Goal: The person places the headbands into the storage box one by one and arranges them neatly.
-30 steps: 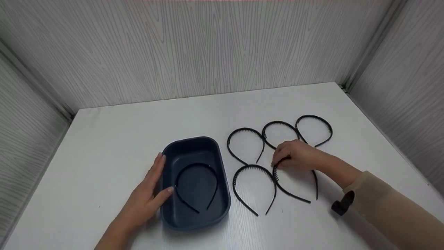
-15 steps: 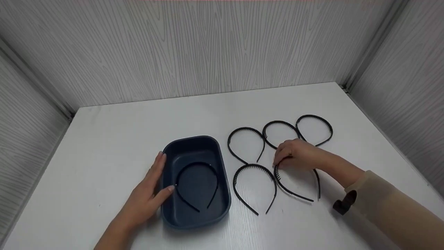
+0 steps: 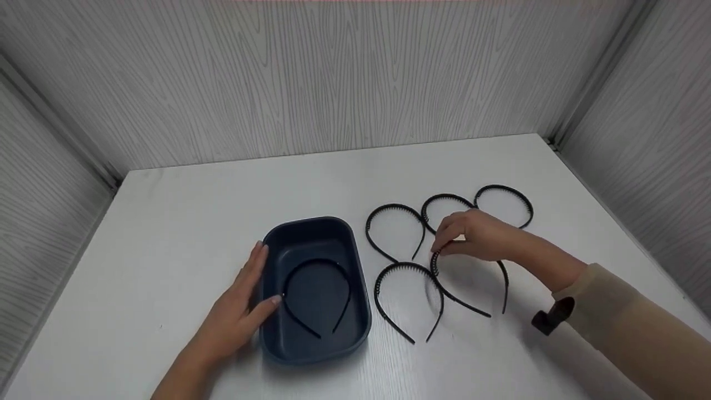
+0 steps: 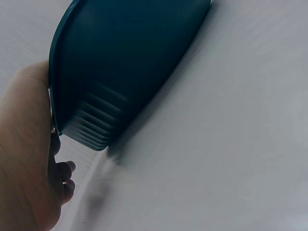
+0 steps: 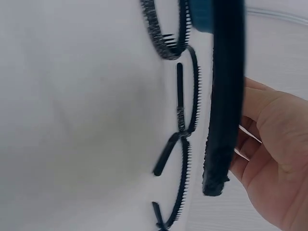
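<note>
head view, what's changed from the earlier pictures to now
The right hand, already pinching a headband, has lifted it higher and slightly left in the view. The left hand stays at the blue container; the headband inside and the four others on the table lie unmoved.

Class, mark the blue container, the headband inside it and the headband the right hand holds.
Blue container (image 3: 312,232), head view: far inner wall.
Headband inside it (image 3: 319,260), head view: top of arch.
Held headband (image 5: 227,101), right wrist view: near leg.

Grey wood-grain walls (image 3: 333,78) surround a white table (image 3: 194,222).
</note>
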The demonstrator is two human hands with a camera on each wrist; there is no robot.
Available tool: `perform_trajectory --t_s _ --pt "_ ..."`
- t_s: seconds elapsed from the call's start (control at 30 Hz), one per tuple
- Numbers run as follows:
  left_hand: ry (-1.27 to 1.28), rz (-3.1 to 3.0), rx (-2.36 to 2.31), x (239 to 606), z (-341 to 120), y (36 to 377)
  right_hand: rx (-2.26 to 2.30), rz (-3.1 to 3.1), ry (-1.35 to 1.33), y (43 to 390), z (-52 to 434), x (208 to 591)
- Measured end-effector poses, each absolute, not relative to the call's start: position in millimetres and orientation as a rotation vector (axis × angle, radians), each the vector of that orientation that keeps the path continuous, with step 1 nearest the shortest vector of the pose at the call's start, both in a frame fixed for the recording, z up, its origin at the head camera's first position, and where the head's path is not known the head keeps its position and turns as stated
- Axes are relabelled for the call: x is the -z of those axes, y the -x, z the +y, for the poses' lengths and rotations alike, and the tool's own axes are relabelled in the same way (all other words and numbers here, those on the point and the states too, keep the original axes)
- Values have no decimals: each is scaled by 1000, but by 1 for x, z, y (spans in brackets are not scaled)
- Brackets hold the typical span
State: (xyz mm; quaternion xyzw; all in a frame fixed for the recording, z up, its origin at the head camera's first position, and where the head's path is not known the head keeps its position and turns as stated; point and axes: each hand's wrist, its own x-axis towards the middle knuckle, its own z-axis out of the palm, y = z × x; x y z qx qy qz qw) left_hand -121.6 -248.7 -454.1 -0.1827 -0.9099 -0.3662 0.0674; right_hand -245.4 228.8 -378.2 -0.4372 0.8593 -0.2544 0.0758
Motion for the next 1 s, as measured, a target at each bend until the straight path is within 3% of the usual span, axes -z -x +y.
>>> perform_trajectory --t_s 0.5,1.0 --pt "534 -2742 1098 454 -246 127 967 2572 1340 254 150 329" --pt "564 -2717 1101 453 -245 126 1028 2556 1472 264 70 329"
